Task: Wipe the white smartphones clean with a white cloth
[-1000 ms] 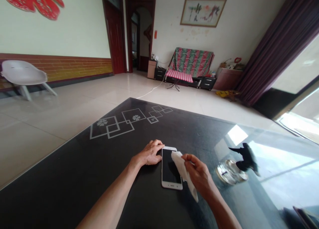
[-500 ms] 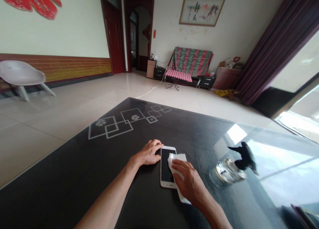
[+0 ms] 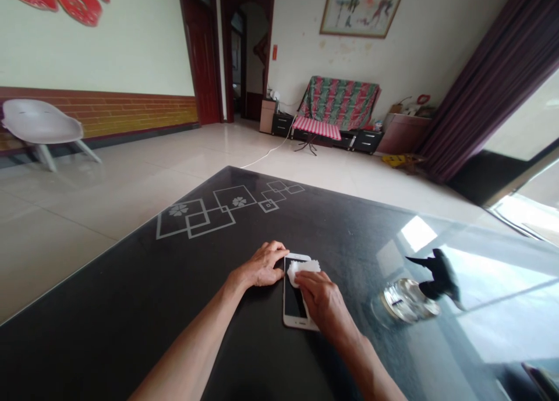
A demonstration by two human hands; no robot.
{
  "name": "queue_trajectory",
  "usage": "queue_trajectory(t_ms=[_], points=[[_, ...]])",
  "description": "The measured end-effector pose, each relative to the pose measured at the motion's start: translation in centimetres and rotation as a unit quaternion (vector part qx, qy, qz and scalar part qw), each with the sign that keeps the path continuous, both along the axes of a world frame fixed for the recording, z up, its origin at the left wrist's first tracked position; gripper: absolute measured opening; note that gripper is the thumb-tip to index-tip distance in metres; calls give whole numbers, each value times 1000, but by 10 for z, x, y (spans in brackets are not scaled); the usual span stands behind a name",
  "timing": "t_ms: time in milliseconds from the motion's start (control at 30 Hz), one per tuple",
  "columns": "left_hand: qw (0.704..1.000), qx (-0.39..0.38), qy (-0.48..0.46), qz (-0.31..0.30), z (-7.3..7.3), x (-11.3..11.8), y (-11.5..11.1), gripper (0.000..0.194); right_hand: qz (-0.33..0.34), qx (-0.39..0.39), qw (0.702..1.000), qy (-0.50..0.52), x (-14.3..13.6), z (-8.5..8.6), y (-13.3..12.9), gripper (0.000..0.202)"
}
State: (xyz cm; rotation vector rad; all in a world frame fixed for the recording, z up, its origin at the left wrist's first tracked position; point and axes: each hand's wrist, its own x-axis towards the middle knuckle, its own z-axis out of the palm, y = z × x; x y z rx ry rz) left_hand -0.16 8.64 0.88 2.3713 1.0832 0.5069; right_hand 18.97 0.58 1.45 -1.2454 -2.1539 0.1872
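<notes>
A white-framed smartphone [image 3: 292, 299] lies face up on the dark glossy table [image 3: 174, 308], its screen black. Along its upper left edge, my left hand [image 3: 261, 265] grips it, fingertips at the top corner and thumb lower on the side. My right hand [image 3: 325, 301] presses a white paper tissue [image 3: 304, 267] onto the upper part of the screen, fingers closed over it. Part of the phone's right side is hidden beneath that hand and the tissue. Right of the hands is a clear spray bottle [image 3: 404, 301] with a black trigger head.
A dark object [image 3: 541, 380] sits at the table's lower right edge. Window light reflects off the tabletop's right side. Beyond the table are a white chair [image 3: 43, 121], a small pink-striped table [image 3: 317, 127], and low cabinets with a cloth-covered item [image 3: 343, 101].
My right hand has slid the tissue up and slightly left across the screen, and the tissue's lower end no longer shows below the hand. My left hand keeps its place at the phone's edge.
</notes>
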Motion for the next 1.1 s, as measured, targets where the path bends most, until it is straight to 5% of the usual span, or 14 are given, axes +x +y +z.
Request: queue_trajectory(t_ms=[333,633,800,1100], points=[[1000,-6,-3,16,0,1,0,53,-37,24,999,-4,1,-8,45,29],[1000,30,9,1,-1,0,-2,39,-56,24,998,3,-2,-8,-21,29],[999,45,21,4,-1,2,-5,40,-40,-36,999,2,0,-2,-58,32],[998,54,45,-6,-2,13,-7,42,-41,-71,996,-23,-1,1,-85,35]])
